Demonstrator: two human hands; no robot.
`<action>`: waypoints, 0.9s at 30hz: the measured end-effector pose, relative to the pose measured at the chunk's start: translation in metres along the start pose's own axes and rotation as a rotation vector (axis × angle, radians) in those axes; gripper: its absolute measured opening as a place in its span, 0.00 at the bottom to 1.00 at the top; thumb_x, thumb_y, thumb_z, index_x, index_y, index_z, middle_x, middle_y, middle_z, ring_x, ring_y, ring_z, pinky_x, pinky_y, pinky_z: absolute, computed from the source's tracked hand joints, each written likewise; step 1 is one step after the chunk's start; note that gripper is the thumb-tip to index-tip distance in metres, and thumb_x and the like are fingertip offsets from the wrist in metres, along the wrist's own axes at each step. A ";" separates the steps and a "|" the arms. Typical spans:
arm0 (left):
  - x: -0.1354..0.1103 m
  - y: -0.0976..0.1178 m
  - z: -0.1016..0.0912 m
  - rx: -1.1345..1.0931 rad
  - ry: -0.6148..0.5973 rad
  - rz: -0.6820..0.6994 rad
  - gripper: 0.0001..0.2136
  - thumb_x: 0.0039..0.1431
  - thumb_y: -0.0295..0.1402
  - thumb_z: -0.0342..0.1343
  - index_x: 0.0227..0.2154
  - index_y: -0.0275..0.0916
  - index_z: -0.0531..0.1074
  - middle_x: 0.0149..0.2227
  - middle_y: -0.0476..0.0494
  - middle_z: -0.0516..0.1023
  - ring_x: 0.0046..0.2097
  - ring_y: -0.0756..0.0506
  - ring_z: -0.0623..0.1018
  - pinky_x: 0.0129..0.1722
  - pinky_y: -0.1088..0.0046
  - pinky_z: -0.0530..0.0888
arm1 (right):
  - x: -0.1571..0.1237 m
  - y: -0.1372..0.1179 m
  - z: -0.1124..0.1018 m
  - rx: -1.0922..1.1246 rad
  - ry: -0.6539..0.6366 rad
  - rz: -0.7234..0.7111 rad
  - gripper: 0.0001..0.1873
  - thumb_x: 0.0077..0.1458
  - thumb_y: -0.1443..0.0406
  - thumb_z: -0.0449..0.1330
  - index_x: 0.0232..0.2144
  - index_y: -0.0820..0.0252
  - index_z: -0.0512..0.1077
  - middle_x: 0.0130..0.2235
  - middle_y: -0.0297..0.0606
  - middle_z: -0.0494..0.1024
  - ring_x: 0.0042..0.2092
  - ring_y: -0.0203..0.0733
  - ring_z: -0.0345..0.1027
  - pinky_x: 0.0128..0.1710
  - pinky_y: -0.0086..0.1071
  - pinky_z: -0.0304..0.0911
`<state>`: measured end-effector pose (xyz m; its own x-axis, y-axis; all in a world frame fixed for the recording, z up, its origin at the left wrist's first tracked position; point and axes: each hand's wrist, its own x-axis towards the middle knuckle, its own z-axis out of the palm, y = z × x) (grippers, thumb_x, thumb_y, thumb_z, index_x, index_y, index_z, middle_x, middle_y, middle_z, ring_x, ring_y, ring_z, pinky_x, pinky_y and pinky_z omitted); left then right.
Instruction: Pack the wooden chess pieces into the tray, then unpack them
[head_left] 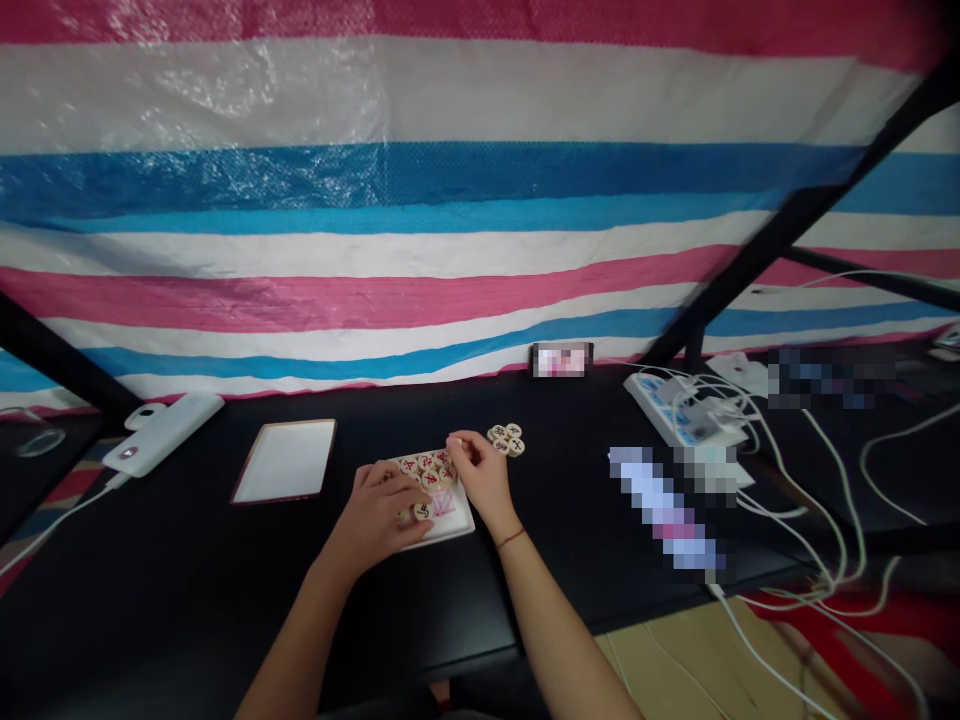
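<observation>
A small white box [453, 520] lies on the black table [187, 580] and holds several round wooden game pieces [426, 467] with red and black characters. My left hand [382, 512] rests over the box's near left part, fingers curled on the pieces there. My right hand [480, 470] hovers at the box's far right corner, its fingers pinched on one light piece [454, 441]. A small cluster of loose pieces [507, 439] sits on the table just right of that hand.
The box's white lid [285, 460] lies to the left. A white power bank [161, 433] with a cable sits far left. A power strip [675, 410] with several white cables spreads at right. A striped tarp hangs behind; black frame bars cross at right.
</observation>
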<state>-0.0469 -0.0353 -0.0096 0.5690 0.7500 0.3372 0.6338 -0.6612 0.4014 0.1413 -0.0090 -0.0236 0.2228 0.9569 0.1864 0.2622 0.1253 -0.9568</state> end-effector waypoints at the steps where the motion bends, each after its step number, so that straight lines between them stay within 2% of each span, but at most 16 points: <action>1: 0.000 0.002 0.000 0.017 -0.017 0.008 0.05 0.53 0.37 0.63 0.33 0.50 0.77 0.36 0.49 0.79 0.45 0.41 0.70 0.47 0.60 0.64 | 0.000 0.000 0.000 0.007 0.000 0.001 0.15 0.54 0.55 0.57 0.33 0.61 0.74 0.23 0.32 0.70 0.24 0.34 0.60 0.27 0.27 0.59; 4: 0.000 0.006 -0.001 0.082 -0.035 -0.007 0.01 0.53 0.35 0.62 0.29 0.48 0.76 0.38 0.48 0.78 0.45 0.40 0.69 0.46 0.58 0.64 | 0.001 0.002 0.001 0.026 -0.009 0.002 0.15 0.53 0.55 0.58 0.33 0.61 0.74 0.22 0.30 0.68 0.24 0.34 0.58 0.26 0.27 0.58; 6: 0.000 0.007 -0.001 0.121 0.001 -0.034 0.02 0.51 0.34 0.63 0.29 0.46 0.76 0.40 0.46 0.76 0.46 0.39 0.68 0.47 0.57 0.64 | 0.000 0.004 0.003 0.030 -0.025 -0.009 0.15 0.52 0.55 0.59 0.35 0.61 0.73 0.22 0.29 0.66 0.23 0.33 0.57 0.25 0.27 0.57; 12: -0.005 -0.003 0.006 0.198 0.105 -0.085 0.25 0.45 0.39 0.65 0.49 0.48 0.72 0.55 0.40 0.70 0.57 0.31 0.64 0.55 0.51 0.60 | -0.013 0.001 0.003 -0.063 -0.087 -0.137 0.14 0.49 0.60 0.63 0.39 0.59 0.71 0.22 0.26 0.65 0.23 0.33 0.59 0.28 0.27 0.61; 15: -0.006 -0.008 0.011 0.200 0.119 -0.120 0.25 0.46 0.39 0.64 0.50 0.48 0.72 0.57 0.40 0.69 0.59 0.31 0.64 0.57 0.50 0.60 | -0.027 -0.003 -0.001 -0.147 -0.109 -0.231 0.10 0.51 0.64 0.61 0.38 0.58 0.72 0.29 0.33 0.73 0.30 0.36 0.67 0.35 0.29 0.65; 18: -0.006 -0.009 0.013 0.174 0.102 -0.143 0.23 0.49 0.39 0.62 0.50 0.47 0.71 0.57 0.40 0.69 0.60 0.32 0.65 0.58 0.52 0.62 | -0.038 -0.005 -0.005 -0.169 -0.136 -0.361 0.10 0.54 0.67 0.58 0.40 0.57 0.72 0.42 0.39 0.76 0.43 0.41 0.70 0.45 0.33 0.66; 20: -0.006 -0.011 0.015 0.137 0.085 -0.146 0.23 0.52 0.40 0.61 0.52 0.46 0.70 0.58 0.39 0.68 0.61 0.34 0.64 0.59 0.53 0.63 | -0.043 -0.006 -0.007 -0.170 -0.159 -0.414 0.10 0.55 0.69 0.57 0.41 0.57 0.72 0.45 0.41 0.74 0.48 0.42 0.69 0.47 0.34 0.65; 23: -0.008 -0.017 0.018 0.064 0.046 -0.148 0.25 0.52 0.40 0.61 0.54 0.44 0.68 0.61 0.38 0.64 0.63 0.34 0.62 0.60 0.53 0.62 | -0.047 -0.009 -0.011 -0.238 -0.200 -0.454 0.12 0.55 0.70 0.58 0.42 0.57 0.72 0.44 0.41 0.73 0.47 0.43 0.68 0.46 0.35 0.64; 27: -0.013 -0.027 0.020 -0.041 -0.061 -0.176 0.33 0.49 0.38 0.63 0.59 0.43 0.62 0.65 0.37 0.57 0.66 0.32 0.55 0.62 0.51 0.60 | -0.049 -0.017 -0.014 -0.411 -0.328 -0.493 0.11 0.53 0.70 0.61 0.40 0.57 0.71 0.41 0.38 0.76 0.45 0.44 0.66 0.44 0.36 0.59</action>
<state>-0.0608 -0.0274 -0.0416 0.4825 0.8511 0.2070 0.7051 -0.5176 0.4846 0.1394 -0.0614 -0.0128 -0.2892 0.8518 0.4368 0.6064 0.5161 -0.6050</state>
